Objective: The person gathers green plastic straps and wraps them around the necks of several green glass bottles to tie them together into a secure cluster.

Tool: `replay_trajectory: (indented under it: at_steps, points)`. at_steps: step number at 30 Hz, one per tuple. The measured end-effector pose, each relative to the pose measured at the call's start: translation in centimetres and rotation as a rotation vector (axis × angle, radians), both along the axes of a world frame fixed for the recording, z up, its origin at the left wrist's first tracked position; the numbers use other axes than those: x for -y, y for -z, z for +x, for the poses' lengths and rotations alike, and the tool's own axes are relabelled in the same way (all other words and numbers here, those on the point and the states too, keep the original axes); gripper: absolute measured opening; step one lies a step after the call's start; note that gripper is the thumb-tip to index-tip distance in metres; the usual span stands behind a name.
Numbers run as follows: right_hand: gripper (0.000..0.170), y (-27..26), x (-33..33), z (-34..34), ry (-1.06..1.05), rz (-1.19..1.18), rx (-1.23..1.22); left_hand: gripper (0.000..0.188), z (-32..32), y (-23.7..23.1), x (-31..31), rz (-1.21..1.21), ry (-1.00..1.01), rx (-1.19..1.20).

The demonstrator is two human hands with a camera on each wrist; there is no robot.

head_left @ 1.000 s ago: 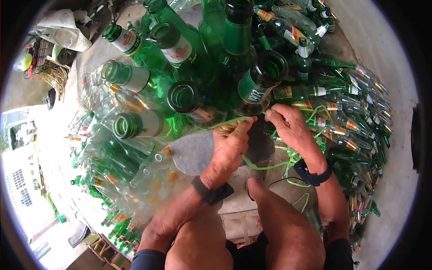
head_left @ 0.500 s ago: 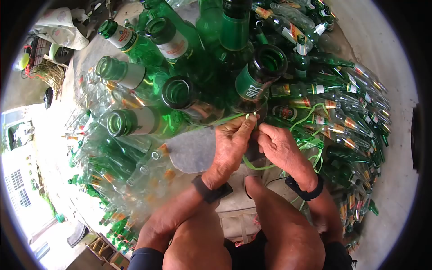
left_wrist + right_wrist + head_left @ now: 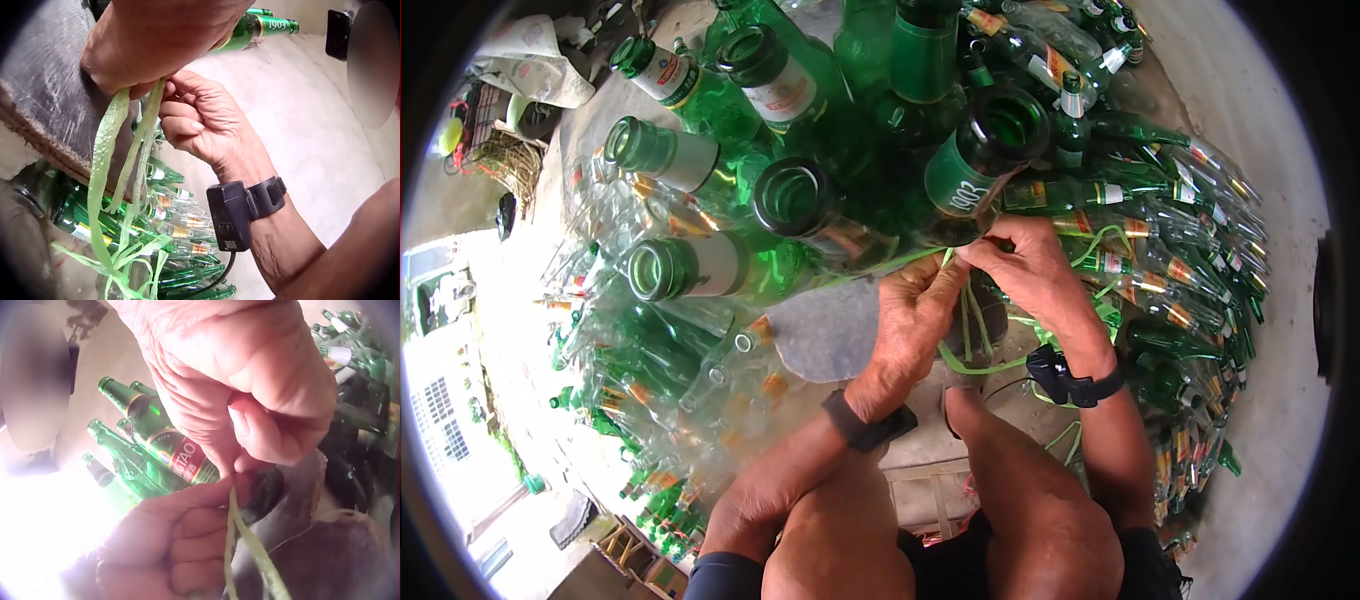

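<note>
Several green bottles (image 3: 800, 200) stand upright in a group, with a light green plastic strip (image 3: 900, 262) running low along their near side. The left hand (image 3: 912, 318) pinches the strip just below the bottle labelled 1903 (image 3: 956, 180). Right beside it, the right hand (image 3: 1040, 280) has thumb and fingertips together at the same spot, pinching the strip. Strip ends (image 3: 106, 150) hang below the hands in the left wrist view. In the right wrist view the right hand (image 3: 250, 381) is above the left hand (image 3: 169, 544), their fingertips meeting at the strip (image 3: 250, 537).
Many bottles lie piled at the right (image 3: 1160, 240) and clear ones at the left (image 3: 650, 350). A grey round-edged board (image 3: 825, 335) lies under the standing bottles. More green strip (image 3: 1100, 320) is tangled beside the right wrist. The person's knees are close below the hands.
The right hand moved down and in toward the left hand, then back up to the strip beneath the bottles. Strip ends now dangle between the hands. The left hand stays nearly in place.
</note>
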State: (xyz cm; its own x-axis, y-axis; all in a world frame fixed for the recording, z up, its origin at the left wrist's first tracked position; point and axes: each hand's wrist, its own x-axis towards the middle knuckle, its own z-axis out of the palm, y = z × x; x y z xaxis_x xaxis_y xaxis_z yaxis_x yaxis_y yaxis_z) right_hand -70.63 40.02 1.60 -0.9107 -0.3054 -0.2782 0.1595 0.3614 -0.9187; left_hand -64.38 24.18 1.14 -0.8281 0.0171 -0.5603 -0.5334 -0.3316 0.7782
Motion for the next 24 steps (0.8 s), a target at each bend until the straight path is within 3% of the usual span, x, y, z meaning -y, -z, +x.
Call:
replay_trajectory:
  at_steps: [2,5,9,11,18,20,24]
  points:
    - [0.017,1.4,0.3,0.2,0.064,-0.163,-0.021,0.027,-0.1,-0.3,0.1,-0.014,0.022,0.027]
    - [0.016,-1.3,0.2,0.1,0.062,-0.037,0.126,0.023,0.0,-0.4,-0.4,0.022,-0.008,-0.023]
    - [0.016,-0.4,0.1,0.2,0.051,-0.069,0.073,0.019,0.3,-1.1,-0.2,0.020,-0.095,0.060]
    - [0.017,-0.5,0.2,0.2,0.046,-0.044,0.068,0.018,0.4,-1.1,0.7,0.275,-0.184,0.191]
    - [0.018,1.6,0.2,0.9,0.101,-0.199,0.003,0.023,-0.1,-2.0,0.8,0.400,-0.101,0.345]
    - [0.018,-0.2,0.2,0.9,0.138,-0.243,0.264,0.027,-0.2,-2.1,0.3,0.282,-0.102,0.339]
    - [0.017,-0.5,0.2,1.0,0.137,-0.321,0.353,0.030,0.2,-1.8,0.1,0.263,-0.137,0.320]
